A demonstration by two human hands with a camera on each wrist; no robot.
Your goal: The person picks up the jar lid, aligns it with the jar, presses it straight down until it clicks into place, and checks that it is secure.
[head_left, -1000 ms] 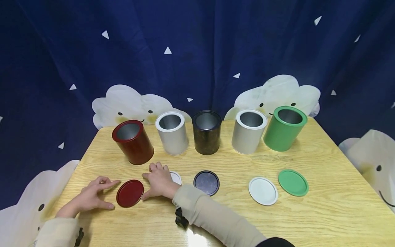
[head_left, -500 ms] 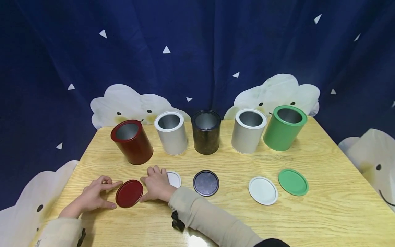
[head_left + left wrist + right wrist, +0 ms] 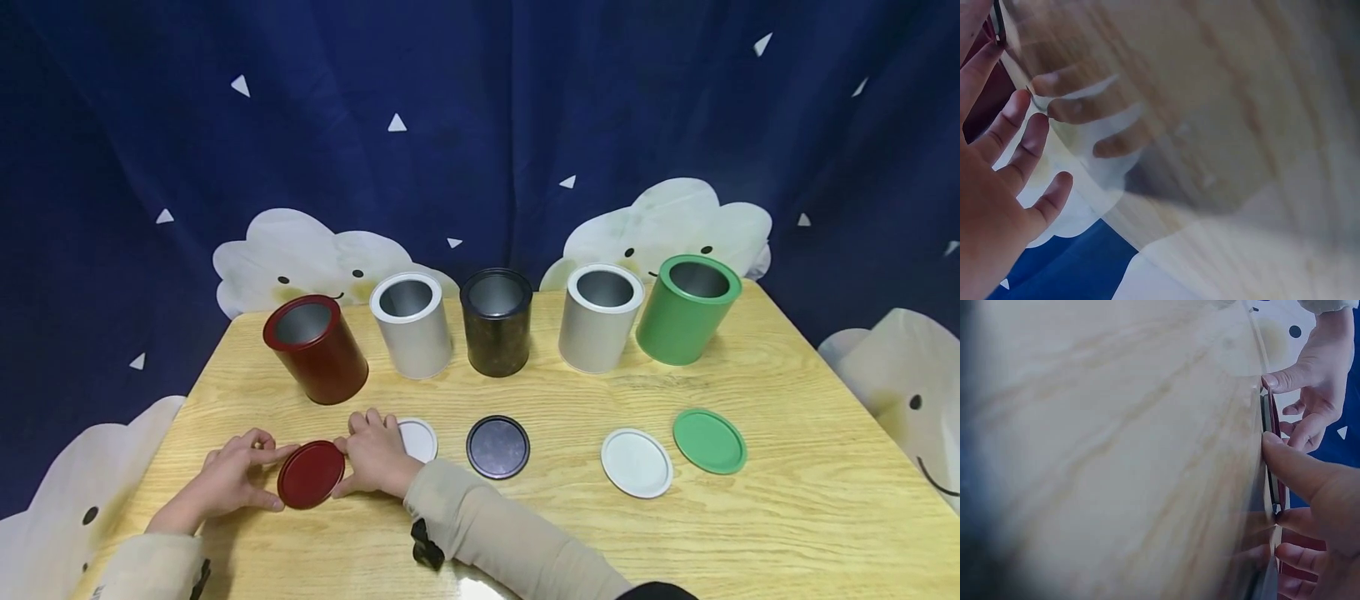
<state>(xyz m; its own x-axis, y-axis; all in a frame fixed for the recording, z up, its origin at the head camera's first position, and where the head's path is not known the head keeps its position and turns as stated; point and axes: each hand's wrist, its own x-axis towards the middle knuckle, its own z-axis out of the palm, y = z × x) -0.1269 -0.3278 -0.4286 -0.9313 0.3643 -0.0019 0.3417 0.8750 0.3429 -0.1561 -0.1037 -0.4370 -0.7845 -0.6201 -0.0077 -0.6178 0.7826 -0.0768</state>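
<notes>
A round dark red lid (image 3: 311,475) lies near the table's left front, between both hands. My left hand (image 3: 228,483) holds its left edge with thumb and forefinger. From the other side my right hand (image 3: 373,454) has its thumb and forefinger at the lid's right edge. Seen edge-on in the right wrist view, the red lid (image 3: 1276,444) has the left thumb (image 3: 1285,378) and right thumb (image 3: 1282,450) against it. Behind it the matching red can (image 3: 318,350) stands uncovered. A white lid (image 3: 417,440) is partly hidden by my right hand.
Along the back stand more uncovered cans: white (image 3: 412,329), black (image 3: 498,325), another white (image 3: 598,321) and green (image 3: 686,312). In front of them lie a black lid (image 3: 498,447), a second white lid (image 3: 637,463) and a green lid (image 3: 709,442). A patterned curtain (image 3: 480,125) hangs behind.
My right hand has moved left and my left hand slightly right, closing in on the red lid until fingers of both meet its rim. More of the nearby white lid shows. The cans stay put.
</notes>
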